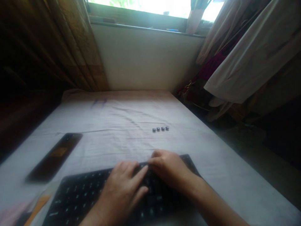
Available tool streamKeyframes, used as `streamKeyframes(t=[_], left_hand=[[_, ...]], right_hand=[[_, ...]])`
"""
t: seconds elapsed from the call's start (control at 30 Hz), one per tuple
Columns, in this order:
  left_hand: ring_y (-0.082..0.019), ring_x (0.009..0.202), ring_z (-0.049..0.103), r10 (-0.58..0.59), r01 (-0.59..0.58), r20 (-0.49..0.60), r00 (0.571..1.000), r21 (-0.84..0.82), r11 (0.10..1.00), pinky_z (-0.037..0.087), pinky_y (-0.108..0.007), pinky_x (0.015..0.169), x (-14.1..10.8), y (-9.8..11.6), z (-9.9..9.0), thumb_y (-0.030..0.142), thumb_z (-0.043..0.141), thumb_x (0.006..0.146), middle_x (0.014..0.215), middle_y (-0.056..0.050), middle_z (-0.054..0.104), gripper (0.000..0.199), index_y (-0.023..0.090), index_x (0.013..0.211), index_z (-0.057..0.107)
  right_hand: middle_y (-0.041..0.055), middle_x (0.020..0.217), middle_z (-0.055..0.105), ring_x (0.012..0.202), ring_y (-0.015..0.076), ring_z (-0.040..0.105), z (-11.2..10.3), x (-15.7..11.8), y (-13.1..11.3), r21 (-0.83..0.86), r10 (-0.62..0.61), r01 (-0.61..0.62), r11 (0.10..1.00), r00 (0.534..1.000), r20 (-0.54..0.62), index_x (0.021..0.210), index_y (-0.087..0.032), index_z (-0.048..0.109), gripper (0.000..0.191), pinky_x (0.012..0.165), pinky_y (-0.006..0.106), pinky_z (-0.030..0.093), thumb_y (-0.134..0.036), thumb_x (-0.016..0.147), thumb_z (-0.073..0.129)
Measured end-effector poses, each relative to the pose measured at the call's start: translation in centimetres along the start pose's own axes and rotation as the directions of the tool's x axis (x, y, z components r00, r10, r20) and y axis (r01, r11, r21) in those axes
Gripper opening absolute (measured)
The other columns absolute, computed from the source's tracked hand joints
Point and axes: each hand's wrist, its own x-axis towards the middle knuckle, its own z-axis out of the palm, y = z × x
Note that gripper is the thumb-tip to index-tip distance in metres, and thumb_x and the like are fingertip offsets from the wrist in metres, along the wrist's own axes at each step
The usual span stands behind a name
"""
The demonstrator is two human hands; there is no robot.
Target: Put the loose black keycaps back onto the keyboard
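Observation:
A black keyboard [81, 191] with pale key markings lies across the near part of the cloth-covered surface. My left hand [123, 185] rests over its middle, fingers apart, with one fingertip reaching towards the right hand. Close beside it, my right hand [168, 166] bends over the keyboard's far edge. Its fingertips are drawn together there, and whatever they hold, if anything, is hidden. Beyond the hands, several small dark keycaps [158, 129] sit in a short row on the cloth. Both hands and the keyboard are somewhat blurred.
A dark phone [55, 157] lies to the left of the keyboard. At the lower left is an orange strip-like object [39, 207], blurred. The pale bed sheet [113, 122] runs back to the wall. Curtains [77, 47] hang at left, and clothes [249, 56] at right.

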Motion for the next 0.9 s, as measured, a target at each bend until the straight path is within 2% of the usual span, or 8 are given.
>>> streamKeyframes(t=[0.2,0.37,0.53,0.7,0.77,0.9], left_hand=[[-0.029,0.104,0.059,-0.013,0.013,0.011,1.000,-0.021,1.000,0.048,-0.051,0.093,0.2,0.2,-0.2,0.029,0.060,0.090,0.116,-0.010,0.062,0.037,0.023,0.127,0.061],[-0.029,0.103,0.058,-0.023,0.024,0.023,0.999,-0.030,0.999,0.048,-0.050,0.093,0.2,0.2,-0.3,0.028,0.061,0.089,0.115,-0.009,0.063,0.038,0.023,0.127,0.061],[-0.029,0.104,0.058,-0.024,0.025,0.043,0.999,-0.042,0.999,0.047,-0.050,0.093,0.4,0.2,-0.4,0.028,0.062,0.089,0.115,-0.010,0.062,0.039,0.022,0.128,0.060],[-0.027,0.102,0.057,-0.024,0.027,0.047,0.999,-0.053,0.998,0.048,-0.048,0.093,0.5,0.3,-0.7,0.029,0.059,0.092,0.115,-0.009,0.062,0.038,0.023,0.129,0.060],[-0.027,0.103,0.057,-0.036,0.039,0.049,0.998,-0.051,0.998,0.047,-0.047,0.094,0.5,0.4,-0.7,0.030,0.058,0.092,0.114,-0.009,0.062,0.037,0.024,0.128,0.060],[-0.028,0.103,0.057,-0.038,0.041,0.052,0.998,-0.051,0.998,0.046,-0.049,0.094,0.4,0.4,-0.5,0.029,0.062,0.090,0.115,-0.009,0.062,0.039,0.024,0.128,0.060]], right_hand=[[0.0013,0.087,0.073,0.075,0.0138,0.068,0.7,-0.2,0.5,0.128,-0.011,0.015,0.992,0.999,-0.031,0.095,-0.027,0.079,0.016,0.069,0.022,0.050,-0.021,0.089,0.066],[0.0032,0.092,0.073,0.080,0.0161,0.068,1.6,-0.6,1.0,0.164,-0.018,0.034,0.986,0.995,-0.099,0.099,-0.025,0.078,0.017,0.073,0.025,0.053,-0.021,0.088,0.065],[0.0086,0.101,0.073,0.090,0.0193,0.069,1.9,-1.9,1.4,0.212,-0.023,0.071,0.975,0.974,-0.224,0.118,-0.018,0.068,0.034,0.081,0.031,0.056,-0.011,0.090,0.049],[0.0090,0.100,0.073,0.088,0.0189,0.067,2.6,-3.1,1.5,0.096,-0.132,0.174,0.980,0.931,-0.341,0.109,-0.021,0.071,0.032,0.079,0.031,0.055,-0.012,0.093,0.044],[0.0086,0.096,0.072,0.084,0.0193,0.066,3.0,-3.2,1.3,0.042,-0.157,0.185,0.982,0.915,-0.372,0.106,-0.022,0.072,0.028,0.076,0.032,0.054,-0.014,0.093,0.049],[0.0067,0.090,0.072,0.079,0.0195,0.065,3.2,-3.0,0.7,-0.033,-0.171,0.171,0.985,0.912,-0.374,0.102,-0.022,0.072,0.020,0.072,0.032,0.052,-0.015,0.093,0.056]])
